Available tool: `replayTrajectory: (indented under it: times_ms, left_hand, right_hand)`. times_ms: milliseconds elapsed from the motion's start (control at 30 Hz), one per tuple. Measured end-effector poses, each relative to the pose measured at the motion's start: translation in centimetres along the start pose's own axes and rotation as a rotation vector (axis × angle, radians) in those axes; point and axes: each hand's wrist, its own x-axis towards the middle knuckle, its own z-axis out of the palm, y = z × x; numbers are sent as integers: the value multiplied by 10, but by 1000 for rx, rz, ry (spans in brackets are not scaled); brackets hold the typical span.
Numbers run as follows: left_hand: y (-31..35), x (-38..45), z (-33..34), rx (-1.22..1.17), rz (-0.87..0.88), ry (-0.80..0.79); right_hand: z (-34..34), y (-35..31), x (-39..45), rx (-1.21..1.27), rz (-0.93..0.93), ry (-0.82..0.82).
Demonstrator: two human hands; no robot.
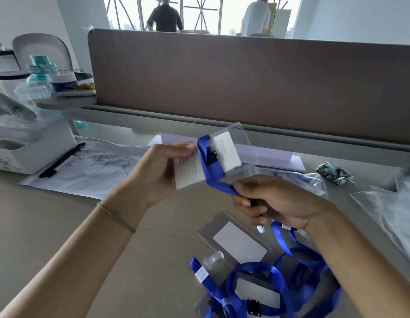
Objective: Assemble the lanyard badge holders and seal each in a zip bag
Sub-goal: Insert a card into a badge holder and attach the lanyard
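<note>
While the left hand pinches one clear badge holder, the right hand grips its blue lanyard; two more holders lie below the right hand.

An open-plan office workstation. Beyond the two hands, a fabric-covered desk divider stands along the back edge of a pale laminate desk. Left of the hands lie a sheet of handwritten paper with a black pen on it, and a white desk organiser; farther left, a small side shelf holds bottles and jars. Above the divider, large windows show a city skyline, with two people standing before them.
</note>
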Motion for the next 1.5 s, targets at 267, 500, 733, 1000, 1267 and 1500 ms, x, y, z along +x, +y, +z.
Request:
replayTrajectory:
  times_ms: [267,500,733,1000,1267,1500]
  left_hand:
    - [1,-12,7,544,-103,-470]
    - [-1,-15,24,1095,-139,-341]
    - [-16,-10,28,1342,214,75]
    - [-34,4,21,1297,486,337]
    - [-38,0,27,1163,593,414]
    - [-39,3,27,1023,540,440]
  right_hand:
    - [-12,7,-1,73,10,9]
    - [-12,-1,2,-39,-27,267]
    - [-2,-1,9,-24,-44,335]
    - [12,2,19,86,-103,411]
    - [21,13,26,132,-90,484]
    - [22,19,34,62,-150,707]
